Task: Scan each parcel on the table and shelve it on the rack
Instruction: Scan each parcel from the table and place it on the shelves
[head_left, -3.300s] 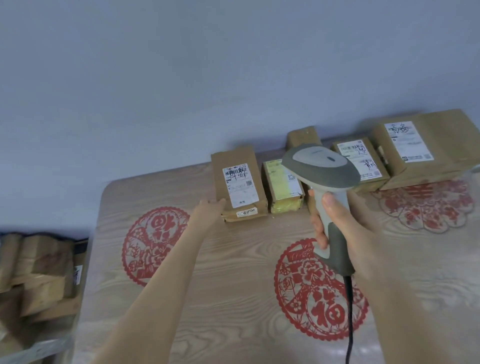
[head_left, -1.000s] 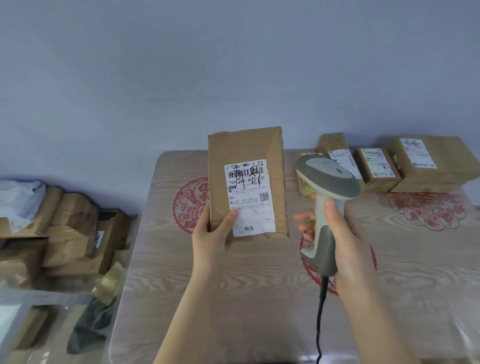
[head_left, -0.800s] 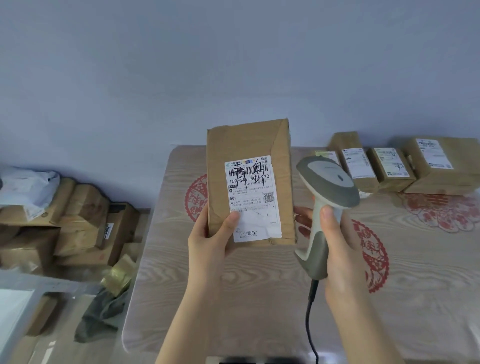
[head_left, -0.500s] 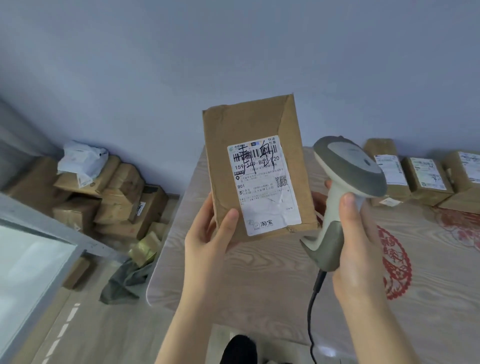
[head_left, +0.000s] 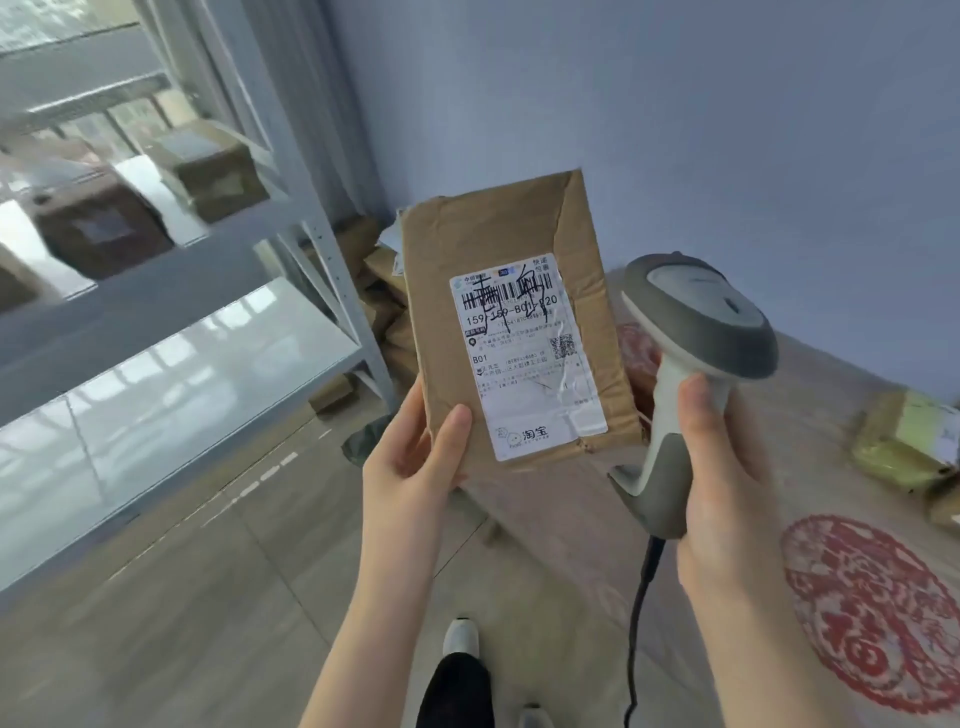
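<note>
Carried toward rack (head_left: 171, 291): parcel (head_left: 519, 322) | long axis upright, label facing camera | left grip (head_left: 410, 457) clamps it | right grip (head_left: 722, 467) clamps scanner (head_left: 701, 312)

Blue-grey wall (head_left: 727, 130), pale, seemingly tiled floor (head_left: 208, 597)

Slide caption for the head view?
Left hand holds a labelled brown parcel beside the scanner in the right hand, rack at left.

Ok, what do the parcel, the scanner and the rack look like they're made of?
Parcel: brown paper or card wrap, matte and creased, with a glossy white label. Scanner: smooth grey and white plastic, probably. Rack: pale painted metal, judging by punched holes; shelves glossy, reflective.
</note>
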